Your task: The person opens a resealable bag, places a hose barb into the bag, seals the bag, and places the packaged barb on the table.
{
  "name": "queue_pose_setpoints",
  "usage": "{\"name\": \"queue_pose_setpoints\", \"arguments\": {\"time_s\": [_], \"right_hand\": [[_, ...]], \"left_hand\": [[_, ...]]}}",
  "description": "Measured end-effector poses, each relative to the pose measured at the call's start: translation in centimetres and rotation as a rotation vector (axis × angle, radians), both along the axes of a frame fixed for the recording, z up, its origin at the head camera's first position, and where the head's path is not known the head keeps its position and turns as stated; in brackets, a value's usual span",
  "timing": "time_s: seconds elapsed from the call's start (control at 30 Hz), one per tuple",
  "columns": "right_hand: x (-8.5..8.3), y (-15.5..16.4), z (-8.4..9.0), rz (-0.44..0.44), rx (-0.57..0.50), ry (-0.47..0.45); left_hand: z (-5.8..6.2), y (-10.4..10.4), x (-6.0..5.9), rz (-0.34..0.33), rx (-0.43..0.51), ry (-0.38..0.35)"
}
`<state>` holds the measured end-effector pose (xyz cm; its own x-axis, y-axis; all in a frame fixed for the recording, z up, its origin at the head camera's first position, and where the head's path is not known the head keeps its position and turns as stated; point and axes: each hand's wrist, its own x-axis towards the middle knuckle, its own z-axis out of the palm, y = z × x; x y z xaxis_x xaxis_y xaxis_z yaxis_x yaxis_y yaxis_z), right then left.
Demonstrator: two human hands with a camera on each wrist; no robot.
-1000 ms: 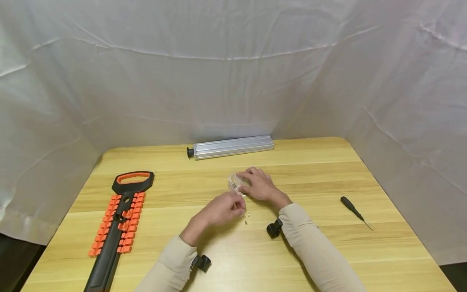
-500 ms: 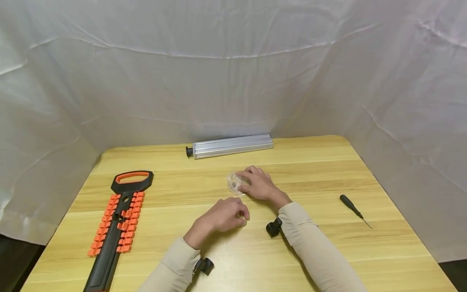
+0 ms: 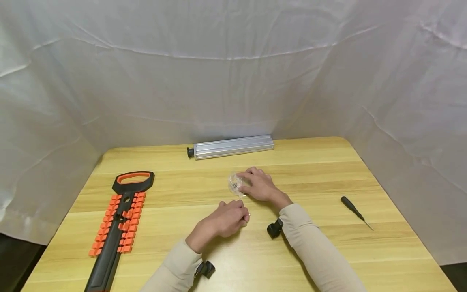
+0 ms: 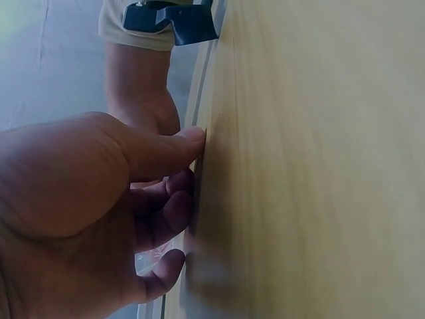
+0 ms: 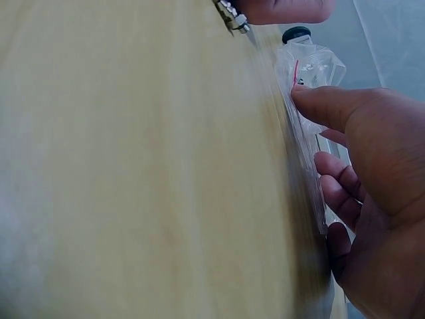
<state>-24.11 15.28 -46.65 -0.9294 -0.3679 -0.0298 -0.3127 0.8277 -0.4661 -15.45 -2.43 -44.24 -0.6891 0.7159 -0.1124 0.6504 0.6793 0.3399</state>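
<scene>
While my sleeves lie along the near part of the wooden table (image 3: 328, 251), my left hand (image 3: 226, 221) sits closest to me, knuckles up, fingers curled in. At its fingertips (image 3: 245, 218) a tiny bright metal piece shows, which I take to be a small screw (image 3: 249, 214) pinched there. In the right wrist view the same small metal part (image 5: 232, 16) pokes out from under my left fingertips against the wood. In the left wrist view my thumb (image 4: 169, 149) presses onto the table surface and the other fingers bend beneath it; the screw itself is hidden there.

A little farther on, my right hand (image 3: 259, 186) rests on a small clear plastic bag (image 3: 234, 183), fingers bent over it and holding it down on the table. From the right wrist camera my thumb (image 5: 332, 106) pins the crinkled bag (image 5: 312, 66), which has small dark bits inside.

Off to my right, well apart from both hands, lies a black screwdriver (image 3: 354, 211). On my left lies a long black and orange holder (image 3: 118, 225) with rows of orange clips. Farthest away, near the white cloth backdrop (image 3: 233, 69), lies a silver aluminium bar (image 3: 233, 147) with a black end cap.
</scene>
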Motion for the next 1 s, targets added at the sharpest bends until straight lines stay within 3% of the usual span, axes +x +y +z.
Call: {"name": "queue_pose_setpoints", "arguments": {"time_s": [0.13,0.33,0.57,0.7,1.0], "right_hand": [[0.0,0.0,0.0,0.001,-0.001,0.004],[0.0,0.0,0.0,0.007,-0.004,0.007],[0.1,0.0,0.0,0.001,-0.003,0.003],[0.1,0.0,-0.1,-0.002,-0.003,0.005],[0.1,0.1,-0.1,0.007,-0.009,0.008]], "left_hand": [[0.0,-0.1,0.0,-0.004,0.005,-0.026],[0.0,-0.6,-0.4,0.013,0.085,-0.09],[0.5,-1.6,-1.2,0.131,0.23,-0.137],[0.7,-2.1,-1.9,0.181,0.299,-0.124],[0.4,-2.4,-4.1,0.323,0.368,0.009]]}}
